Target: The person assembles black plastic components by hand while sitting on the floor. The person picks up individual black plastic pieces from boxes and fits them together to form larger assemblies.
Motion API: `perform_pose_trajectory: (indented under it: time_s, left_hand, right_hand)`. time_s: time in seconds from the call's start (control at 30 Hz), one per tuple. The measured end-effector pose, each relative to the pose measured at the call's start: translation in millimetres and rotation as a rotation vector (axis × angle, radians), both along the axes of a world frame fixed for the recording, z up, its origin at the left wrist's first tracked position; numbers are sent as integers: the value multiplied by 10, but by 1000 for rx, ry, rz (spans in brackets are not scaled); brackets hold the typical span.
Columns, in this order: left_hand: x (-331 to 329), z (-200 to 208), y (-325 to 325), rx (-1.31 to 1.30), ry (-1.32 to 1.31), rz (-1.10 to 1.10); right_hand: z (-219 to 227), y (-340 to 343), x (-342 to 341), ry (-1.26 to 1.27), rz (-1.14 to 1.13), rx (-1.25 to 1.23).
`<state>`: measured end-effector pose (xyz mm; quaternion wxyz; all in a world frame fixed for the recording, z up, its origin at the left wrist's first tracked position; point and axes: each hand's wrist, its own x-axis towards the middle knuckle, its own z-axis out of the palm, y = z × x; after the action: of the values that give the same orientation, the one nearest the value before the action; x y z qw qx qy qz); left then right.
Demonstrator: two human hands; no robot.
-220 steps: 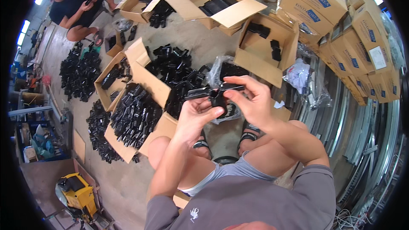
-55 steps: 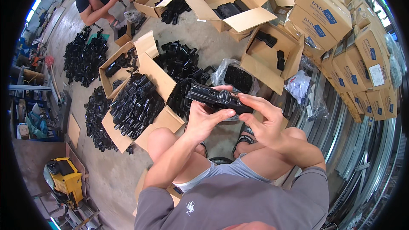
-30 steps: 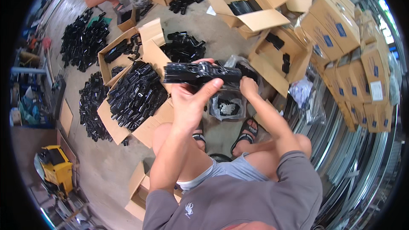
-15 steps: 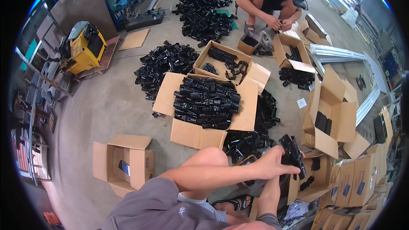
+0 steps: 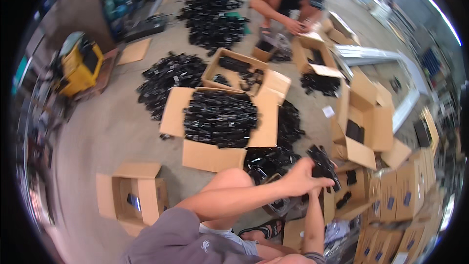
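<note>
My left hand (image 5: 299,178) is closed around a bundle of long black plastic parts (image 5: 321,166), its thumb across the near end. My right forearm (image 5: 314,225) rises from below to the same bundle. Most of my right hand is hidden behind my left hand and the parts; only a little skin shows at the far edge. Just left of my hands lies a heap of black parts (image 5: 271,160). Below them on the right stands an open carton (image 5: 359,205) with a few black pieces inside.
A carton piled with black parts (image 5: 220,120) stands ahead, flaps spread. Larger heaps (image 5: 212,22) lie beyond. Another person (image 5: 293,0) squats at the back, hands over a small carton (image 5: 312,54). Open cartons (image 5: 132,198) stand left and right; closed cartons (image 5: 410,190) are stacked at right.
The whole view has shifted, so the scene sits further left and is blurred. My hands keep hold of the black parts in nearly the same pose.
</note>
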<state>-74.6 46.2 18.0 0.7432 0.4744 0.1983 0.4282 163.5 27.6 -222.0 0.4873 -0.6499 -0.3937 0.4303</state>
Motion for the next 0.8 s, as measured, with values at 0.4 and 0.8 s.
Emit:
perform_pose_trajectory:
  time_s: [0.4,0.8]
  left_hand:
    - [73,89,-126,-23,57,-43]
    - [126,-88,-370,70,152,-166]
  right_hand:
    - [2891,-1041,-341,-99,-188,285]
    - [2838,-1185,-614,-699,-61,565]
